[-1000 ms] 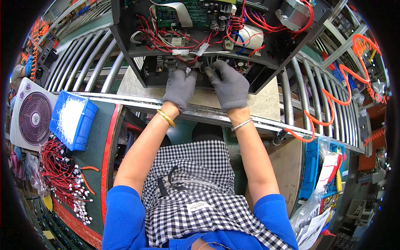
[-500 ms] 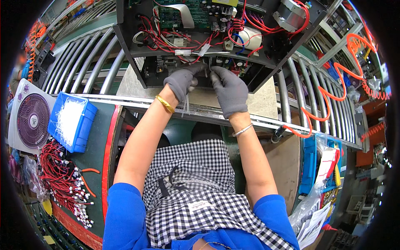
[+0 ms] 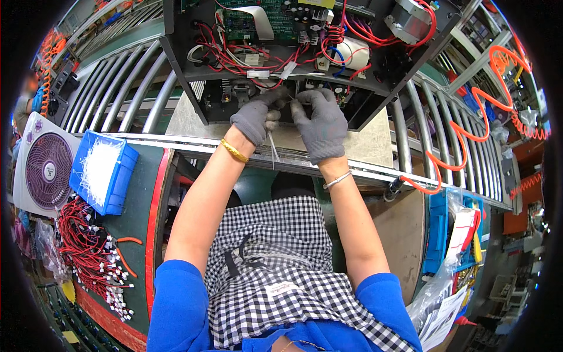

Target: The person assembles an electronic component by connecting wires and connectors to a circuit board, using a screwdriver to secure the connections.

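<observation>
Both my hands wear grey gloves and work inside the lower bay of an open black metal case point(image 3: 375, 88). My left hand point(image 3: 253, 120) is closed, with thin white cable ties point(image 3: 274, 149) hanging down from its curled fingers. Its fingertips reach up below the red wires point(image 3: 267, 83). Close by on the right, my right hand point(image 3: 322, 126) is pinched at the fingertips on a thin pale strip that looks like a cable tie. The fingers hide most of that strip and where it goes. Above them sit a green circuit board point(image 3: 281, 23) and a white cylinder point(image 3: 353, 54).
Metal rollers point(image 3: 158, 100) flank the case on both sides. To the left are a fan point(image 3: 50, 167), a blue bin point(image 3: 117, 196) of white cable ties, red-black wire harnesses point(image 3: 88, 240) and orange-handled pliers point(image 3: 126, 261). An orange coiled hose point(image 3: 463, 138) and blue tray point(image 3: 434, 234) are right.
My right hand has drawn slightly down and left, its fingers more curled. The left hand has turned a little, and its hanging cable ties have swung right.
</observation>
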`<state>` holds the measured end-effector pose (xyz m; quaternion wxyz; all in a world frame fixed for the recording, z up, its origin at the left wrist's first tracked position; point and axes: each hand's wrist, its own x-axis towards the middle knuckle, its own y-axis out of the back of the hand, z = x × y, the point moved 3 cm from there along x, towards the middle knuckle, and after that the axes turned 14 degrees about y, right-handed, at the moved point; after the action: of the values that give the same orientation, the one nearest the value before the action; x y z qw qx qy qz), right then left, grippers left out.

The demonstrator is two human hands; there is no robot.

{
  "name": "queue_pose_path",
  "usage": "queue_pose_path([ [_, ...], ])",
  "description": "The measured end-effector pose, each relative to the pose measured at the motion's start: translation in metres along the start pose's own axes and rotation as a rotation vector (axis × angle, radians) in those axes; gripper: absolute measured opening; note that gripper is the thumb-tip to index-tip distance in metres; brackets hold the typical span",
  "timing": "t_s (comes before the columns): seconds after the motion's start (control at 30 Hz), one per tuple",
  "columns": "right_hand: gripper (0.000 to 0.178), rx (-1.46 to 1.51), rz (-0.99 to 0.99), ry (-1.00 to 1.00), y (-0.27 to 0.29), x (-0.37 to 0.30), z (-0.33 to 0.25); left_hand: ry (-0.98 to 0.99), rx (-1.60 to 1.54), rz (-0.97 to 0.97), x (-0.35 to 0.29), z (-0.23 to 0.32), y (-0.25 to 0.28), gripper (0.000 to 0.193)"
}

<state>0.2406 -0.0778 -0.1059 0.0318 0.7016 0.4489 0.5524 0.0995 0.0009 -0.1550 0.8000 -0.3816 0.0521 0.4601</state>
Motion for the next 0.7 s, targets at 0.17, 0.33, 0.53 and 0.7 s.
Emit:
queue_pose_path([
  [0.17,0.02,-0.018,0.008,0.0,0.0,0.001,-0.001,0.042,0.008,0.055,-0.002,-0.001,-0.006,0.011],
  [0.33,0.017,-0.035,0.008,0.011,0.0,0.002,-0.001,0.073,-0.005,0.014,-0.004,-0.003,-0.008,0.01],
  [0.53,0.012,-0.012,-0.047,0.049,0.002,0.001,0.006,0.074,0.451,0.357,-0.022,0.0,-0.005,0.028],
  [0.7,0.014,0.162,-0.054,0.037,-0.004,0.003,0.003,0.009,0.513,0.302,-0.008,0.006,0.017,0.038],
])
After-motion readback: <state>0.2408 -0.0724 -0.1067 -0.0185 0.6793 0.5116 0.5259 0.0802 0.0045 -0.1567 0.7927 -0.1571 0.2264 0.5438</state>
